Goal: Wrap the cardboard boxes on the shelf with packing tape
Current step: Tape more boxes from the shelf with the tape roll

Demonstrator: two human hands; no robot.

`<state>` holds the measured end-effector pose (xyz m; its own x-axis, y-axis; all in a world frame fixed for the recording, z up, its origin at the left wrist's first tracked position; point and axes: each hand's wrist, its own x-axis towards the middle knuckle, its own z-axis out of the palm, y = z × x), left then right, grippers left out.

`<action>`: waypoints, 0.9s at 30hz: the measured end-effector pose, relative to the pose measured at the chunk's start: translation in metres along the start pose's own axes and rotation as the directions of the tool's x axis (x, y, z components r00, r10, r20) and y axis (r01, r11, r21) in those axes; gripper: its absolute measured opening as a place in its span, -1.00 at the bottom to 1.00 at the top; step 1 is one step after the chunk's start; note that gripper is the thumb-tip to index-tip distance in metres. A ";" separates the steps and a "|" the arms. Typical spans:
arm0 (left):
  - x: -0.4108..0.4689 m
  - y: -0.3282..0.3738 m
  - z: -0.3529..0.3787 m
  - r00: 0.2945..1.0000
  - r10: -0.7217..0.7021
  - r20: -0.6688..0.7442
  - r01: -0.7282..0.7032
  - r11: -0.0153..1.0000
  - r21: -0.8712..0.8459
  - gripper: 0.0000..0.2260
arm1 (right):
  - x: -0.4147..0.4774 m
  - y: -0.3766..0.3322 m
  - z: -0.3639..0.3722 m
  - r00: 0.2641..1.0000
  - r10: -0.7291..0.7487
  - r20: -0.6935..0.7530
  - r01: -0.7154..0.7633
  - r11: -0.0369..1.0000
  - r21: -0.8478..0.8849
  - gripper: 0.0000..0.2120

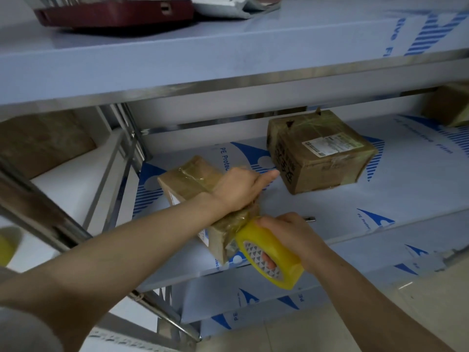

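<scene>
A long flat cardboard box [187, 181], partly covered with clear tape, lies on the middle shelf [330, 209] with one end over the front edge. My left hand [238, 189] grips the box from above, thumb pointing right. My right hand [289, 232] holds a yellow roll of packing tape [269, 257] at the box's near end, fingers through the core. A strip of tape runs from the roll onto the box. A second, squarer cardboard box [322, 151] with a white label and tape on it sits further back on the same shelf.
The shelves are steel, covered in blue-printed protective film. A dark red tray [114, 13] and a white sheet lie on the top shelf [228, 52]. Another box corner [451, 102] shows at far right. A small metal object [310, 219] lies behind my right hand. Another yellow roll [7, 247] shows at left.
</scene>
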<state>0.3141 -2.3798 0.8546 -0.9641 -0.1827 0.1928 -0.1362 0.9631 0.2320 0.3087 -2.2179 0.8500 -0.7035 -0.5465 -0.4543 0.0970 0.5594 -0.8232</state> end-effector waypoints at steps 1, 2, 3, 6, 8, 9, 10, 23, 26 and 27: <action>0.002 -0.010 -0.008 0.999 -0.027 -0.029 0.028 0.999 0.039 -0.28 | 0.000 0.001 0.000 1.000 0.004 0.002 -0.004 1.000 0.004 -0.65; 0.004 -0.024 -0.016 0.995 -0.075 -0.064 0.083 0.988 0.129 -0.27 | -0.001 0.001 0.000 1.000 0.005 -0.004 -0.005 1.000 -0.001 -0.67; 0.005 -0.042 -0.022 0.983 -0.150 -0.102 0.171 0.954 0.246 -0.28 | -0.001 0.001 0.000 1.000 0.002 -0.014 -0.002 1.000 -0.008 -0.69; 0.002 -0.092 -0.031 0.876 -0.473 -0.097 0.476 0.811 0.341 -0.31 | 0.000 -0.001 0.000 1.000 -0.010 -0.025 0.010 1.000 -0.019 -0.71; 0.001 -0.105 -0.026 0.830 -0.558 0.011 0.541 0.810 0.228 -0.32 | 0.001 -0.003 0.001 1.000 -0.013 -0.024 0.012 1.000 -0.022 -0.70; 0.003 -0.105 -0.023 0.832 -0.554 0.034 0.539 0.821 0.189 -0.35 | 0.001 -0.003 0.001 1.000 -0.007 -0.028 0.007 1.000 -0.024 -0.70; 0.004 -0.105 -0.021 0.836 -0.548 0.037 0.535 0.827 0.171 -0.38 | 0.000 -0.004 0.002 1.000 -0.001 -0.031 0.000 1.000 -0.024 -0.71; -0.004 -0.003 0.009 0.996 0.013 0.089 -0.031 0.979 0.204 -0.50 | 0.000 -0.005 0.003 1.000 0.030 -0.007 -0.030 0.999 0.039 -0.73; -0.008 -0.006 -0.012 0.984 -0.054 0.170 0.069 0.994 -0.083 -0.59 | -0.002 -0.004 0.001 0.999 0.042 0.023 -0.043 0.998 0.044 -0.74; -0.010 -0.007 -0.025 0.952 -0.081 0.296 0.143 0.970 -0.195 -0.64 | -0.003 -0.003 0.000 0.998 0.048 0.037 -0.050 0.997 0.059 -0.75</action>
<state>0.3301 -2.3898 0.8744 -0.9740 -0.1935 -0.1175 -0.2258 0.8697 0.4390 0.3105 -2.2175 0.8542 -0.6716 -0.5420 -0.5052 0.1734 0.5479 -0.8184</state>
